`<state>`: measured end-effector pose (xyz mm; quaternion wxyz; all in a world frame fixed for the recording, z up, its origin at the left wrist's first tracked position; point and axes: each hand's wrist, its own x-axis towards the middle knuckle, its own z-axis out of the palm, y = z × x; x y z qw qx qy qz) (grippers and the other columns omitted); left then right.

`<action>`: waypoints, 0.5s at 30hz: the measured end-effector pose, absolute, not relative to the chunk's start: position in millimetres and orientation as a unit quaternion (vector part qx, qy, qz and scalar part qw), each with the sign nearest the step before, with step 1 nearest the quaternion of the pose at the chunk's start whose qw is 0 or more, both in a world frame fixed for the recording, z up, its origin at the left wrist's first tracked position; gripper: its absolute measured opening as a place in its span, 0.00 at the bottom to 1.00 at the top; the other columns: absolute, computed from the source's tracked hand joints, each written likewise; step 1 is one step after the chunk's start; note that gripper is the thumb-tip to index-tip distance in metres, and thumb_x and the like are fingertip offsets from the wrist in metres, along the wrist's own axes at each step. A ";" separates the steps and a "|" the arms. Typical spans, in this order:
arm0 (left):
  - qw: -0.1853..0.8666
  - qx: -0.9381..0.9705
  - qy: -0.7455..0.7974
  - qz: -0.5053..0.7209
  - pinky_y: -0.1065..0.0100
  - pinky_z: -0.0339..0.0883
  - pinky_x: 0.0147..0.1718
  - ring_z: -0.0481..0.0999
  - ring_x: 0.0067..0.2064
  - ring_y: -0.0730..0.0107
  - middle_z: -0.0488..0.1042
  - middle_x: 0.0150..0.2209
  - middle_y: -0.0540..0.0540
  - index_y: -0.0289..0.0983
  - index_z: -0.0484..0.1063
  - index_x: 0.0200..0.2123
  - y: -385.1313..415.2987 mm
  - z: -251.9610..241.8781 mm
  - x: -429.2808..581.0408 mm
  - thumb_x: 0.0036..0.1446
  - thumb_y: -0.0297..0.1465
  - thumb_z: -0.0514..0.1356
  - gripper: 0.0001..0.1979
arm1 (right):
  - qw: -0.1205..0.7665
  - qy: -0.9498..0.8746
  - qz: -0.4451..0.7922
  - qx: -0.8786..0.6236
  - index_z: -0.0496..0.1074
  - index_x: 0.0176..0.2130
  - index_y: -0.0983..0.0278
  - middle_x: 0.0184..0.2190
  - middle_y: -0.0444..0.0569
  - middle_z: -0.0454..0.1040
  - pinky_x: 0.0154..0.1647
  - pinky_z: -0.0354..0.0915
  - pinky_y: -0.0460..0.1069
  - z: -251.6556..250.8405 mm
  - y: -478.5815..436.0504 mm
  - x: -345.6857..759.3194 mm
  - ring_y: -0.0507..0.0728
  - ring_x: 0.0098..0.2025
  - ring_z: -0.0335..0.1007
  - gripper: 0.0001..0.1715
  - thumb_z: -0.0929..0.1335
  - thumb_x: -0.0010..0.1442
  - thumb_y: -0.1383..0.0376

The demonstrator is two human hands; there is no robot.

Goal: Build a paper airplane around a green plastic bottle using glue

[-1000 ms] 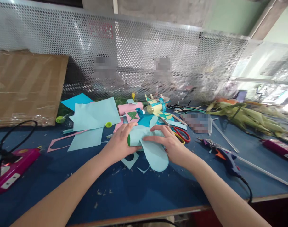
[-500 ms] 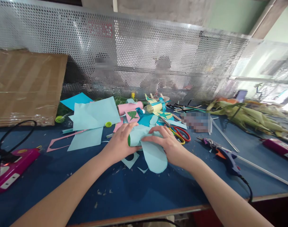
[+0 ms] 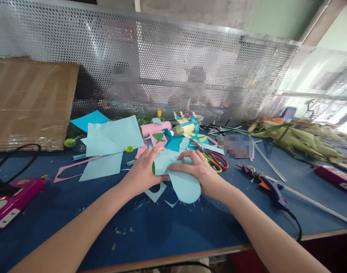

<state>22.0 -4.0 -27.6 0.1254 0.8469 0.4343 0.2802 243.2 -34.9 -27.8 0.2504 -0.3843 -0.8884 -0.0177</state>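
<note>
A green bottle wrapped in light blue paper (image 3: 163, 162) lies sideways between my hands, a bit of green showing at its left end. My left hand (image 3: 145, 168) is closed round that left end. With fingers bent over the wrap, my right hand (image 3: 200, 170) presses a rounded light blue paper cutout (image 3: 186, 187) against the bottle; the cutout's rounded end hangs toward me. Under the hands, paper offcuts (image 3: 156, 194) lie on the blue table (image 3: 150, 235). Scissors with red and yellow handles (image 3: 217, 159) rest just beyond my right hand.
Light blue sheets (image 3: 113, 136) and a green cap (image 3: 129, 149) lie at left. Behind are a pink paper roll (image 3: 156, 129) and a yellow-wrapped bottle (image 3: 184, 129). To the right lie a glue gun (image 3: 268, 185) and corn husks (image 3: 292, 140). A magenta power strip (image 3: 18, 203) sits at left.
The rounded cutout's lower end has lifted slightly toward the bottle. Both hands keep their hold, and the whole view has shifted a little.
</note>
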 end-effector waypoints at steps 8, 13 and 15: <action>0.166 0.838 0.434 0.286 0.53 0.64 0.49 0.64 0.56 0.50 0.62 0.56 0.40 0.44 0.54 0.56 1.1 -31.0 16.1 0.47 0.38 0.67 0.35 | 0.312 -0.860 -0.018 -0.404 0.71 0.48 0.54 0.48 0.52 0.63 0.50 0.63 0.62 -36.1 -26.5 245.7 0.63 0.52 0.59 0.25 0.64 0.56 0.77; 0.184 0.836 0.424 0.297 0.53 0.65 0.48 0.67 0.53 0.52 0.62 0.53 0.40 0.44 0.52 0.58 2.0 -33.8 13.9 0.46 0.39 0.67 0.38 | 0.342 -0.850 -0.032 -0.400 0.73 0.42 0.55 0.45 0.51 0.64 0.50 0.64 0.61 -42.2 -18.6 251.9 0.62 0.50 0.61 0.17 0.65 0.56 0.73; 0.181 0.841 0.413 0.299 0.53 0.65 0.47 0.66 0.53 0.52 0.62 0.52 0.40 0.44 0.54 0.57 2.1 -35.4 13.1 0.48 0.38 0.65 0.34 | 0.356 -0.844 -0.037 -0.398 0.74 0.39 0.56 0.44 0.51 0.64 0.49 0.64 0.60 -43.2 -17.0 252.4 0.61 0.49 0.62 0.14 0.66 0.57 0.73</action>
